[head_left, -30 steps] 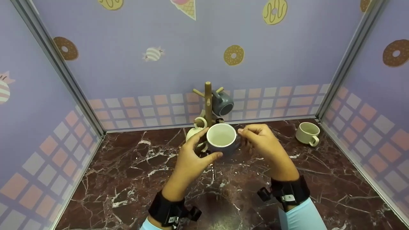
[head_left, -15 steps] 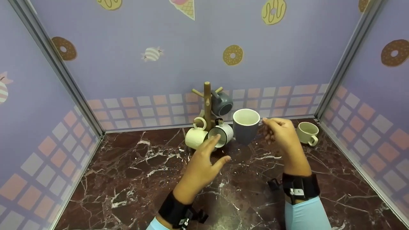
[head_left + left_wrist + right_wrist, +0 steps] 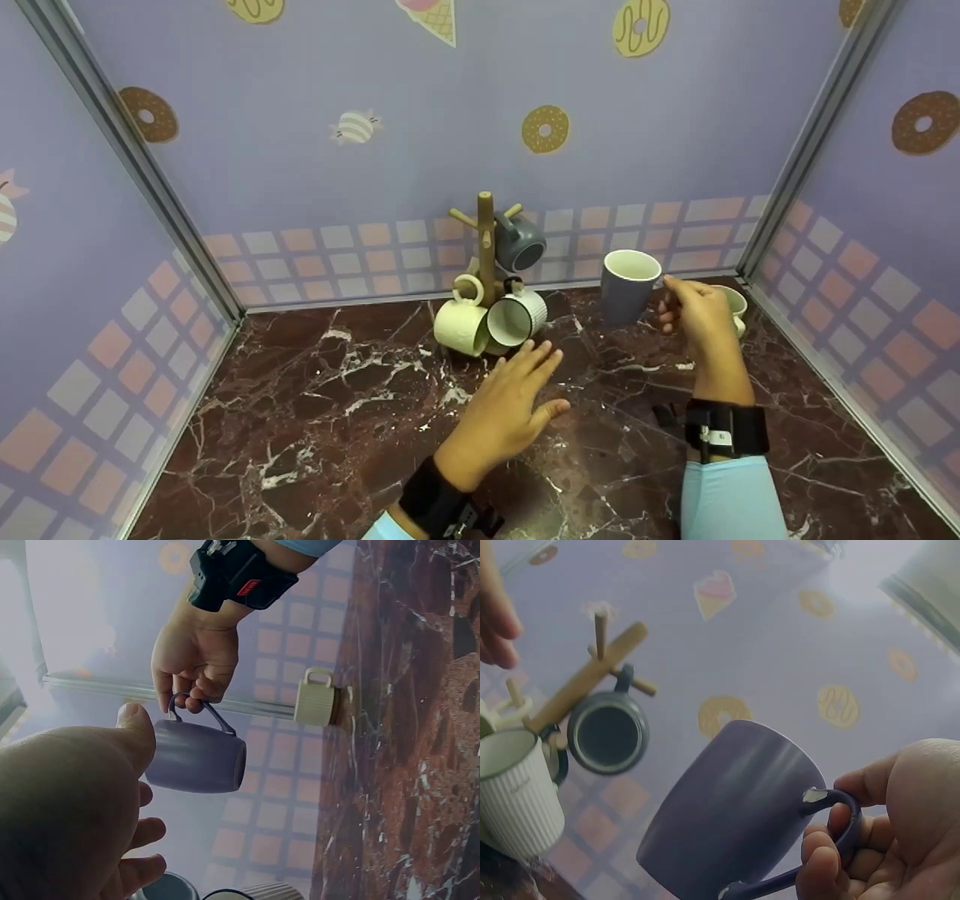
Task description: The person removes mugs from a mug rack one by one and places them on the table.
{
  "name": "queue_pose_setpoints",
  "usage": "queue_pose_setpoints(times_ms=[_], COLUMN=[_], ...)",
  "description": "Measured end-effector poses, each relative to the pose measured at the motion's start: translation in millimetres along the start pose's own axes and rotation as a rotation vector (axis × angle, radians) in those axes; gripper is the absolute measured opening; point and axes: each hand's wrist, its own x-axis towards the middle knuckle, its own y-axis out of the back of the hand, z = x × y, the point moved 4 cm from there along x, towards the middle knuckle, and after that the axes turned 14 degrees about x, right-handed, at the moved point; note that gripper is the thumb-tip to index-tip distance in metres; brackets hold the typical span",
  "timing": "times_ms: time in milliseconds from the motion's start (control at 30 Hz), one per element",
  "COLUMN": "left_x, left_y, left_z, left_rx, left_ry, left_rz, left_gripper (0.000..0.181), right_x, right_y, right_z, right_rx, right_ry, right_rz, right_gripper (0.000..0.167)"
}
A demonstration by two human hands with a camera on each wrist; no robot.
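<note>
Purple mug (image 3: 627, 297), inside part-visible, is being gripped by right hand (image 3: 703, 313), beige cup (image 3: 736, 301) being part-hidden behind fingers (image 3: 679, 286); left hand (image 3: 504, 409) being held spread.

Lilac walls (image 3: 420, 180): printed doughnuts (image 3: 545, 144), ice-cream cone (image 3: 441, 21), pink-and-grey squares (image 3: 301, 239)
Corner trims (image 3: 819, 139): grey
Marbled tabletop (image 3: 300, 450): dark red, white veins
Light: glare (image 3: 862, 574) in both wrist views

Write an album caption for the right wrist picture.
Right hand gripping a purple-gray mug by its handle, a dark gray mug hanging on a wooden rack behind.
</note>
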Motion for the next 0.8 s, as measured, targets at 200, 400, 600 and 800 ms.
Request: queue_pose_setpoints(times_ms=[200,400,600,800], left_x=[1.0,-1.0,-0.6,-0.7], left_y=[-9.9,-15.6,-16.7,-19.7], left_z=[5.3,7.0,7.2,8.3], left_rx=[0.02,-0.014,-0.038,-0.048], left_ry=[-0.03,-0.051,-0.067,-0.074], left_rz=[-0.02,-0.034,-0.033,-0.055], left_gripper=[0.078,0.077,0.074,0.076], right_x=[15.2,27.4,34.4,37.2], right_y=[21.0,36.2,50.6,60.5], right_z=[17.0,39.7,53.1,63.1], right_rx=[-0.003,0.033,0.025,0.024], right_ry=[-0.032,-0.07,-0.08,-0.107], right_rz=[0.091,0.202,0.248,0.276], right_gripper=[0.041,0.041,0.038,0.041])
